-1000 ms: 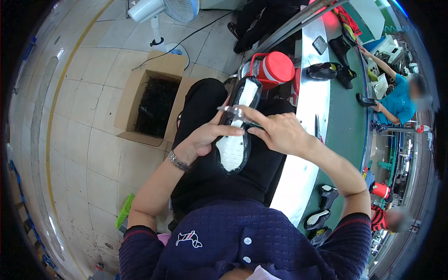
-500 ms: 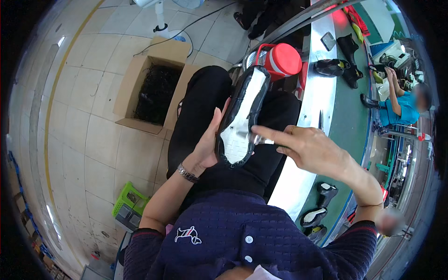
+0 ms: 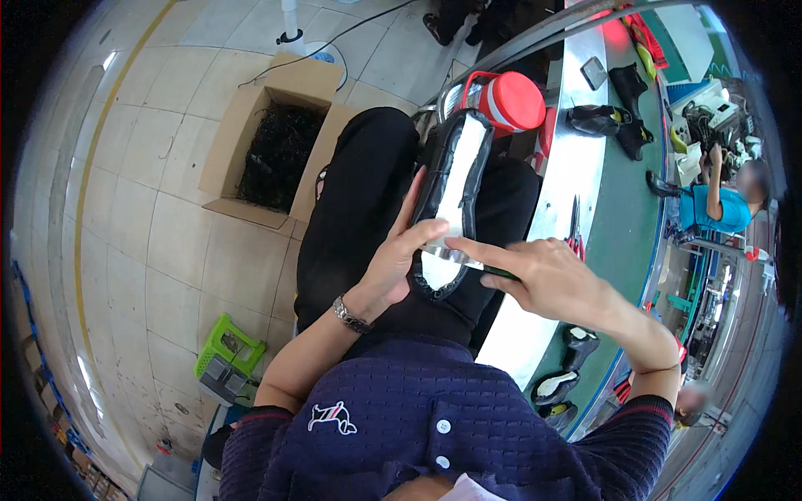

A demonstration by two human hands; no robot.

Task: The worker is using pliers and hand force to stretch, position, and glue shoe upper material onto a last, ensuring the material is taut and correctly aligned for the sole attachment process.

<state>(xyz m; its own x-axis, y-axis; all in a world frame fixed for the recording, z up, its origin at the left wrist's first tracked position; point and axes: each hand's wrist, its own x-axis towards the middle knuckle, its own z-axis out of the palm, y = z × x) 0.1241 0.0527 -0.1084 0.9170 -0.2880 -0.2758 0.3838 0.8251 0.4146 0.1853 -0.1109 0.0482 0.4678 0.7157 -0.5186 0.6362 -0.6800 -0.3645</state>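
Note:
A black shoe upper [image 3: 432, 194] lies sole side up over my lap, its white bottom showing between gathered black edges. My left hand [image 3: 391, 260] grips it from the left, with the thumb on the white bottom. In my right hand [image 3: 551, 275] is a knife with a flat shiny blade [image 3: 455, 255] and a dark green handle [image 3: 499, 271]. Its blade lies across the white bottom near the lower end, close to the left thumb. The right index finger stretches along the blade, and the other fingers close round the handle.
An open cardboard box [image 3: 230, 163] of black scraps stands on the floor at left, above a green plastic stool [image 3: 242, 341]. A red-lidded jug [image 3: 516, 102] is beyond my knees. The bench at right bears red-handled scissors [image 3: 576, 234], a phone [image 3: 594, 73] and several shoes [image 3: 595, 120]. A co-worker [image 3: 723, 204] sits across.
The shoe upper has shifted slightly right and tilted. My left hand has moved right, its thumb now over the white bottom. The knife has moved down and left, its blade now lying crosswise.

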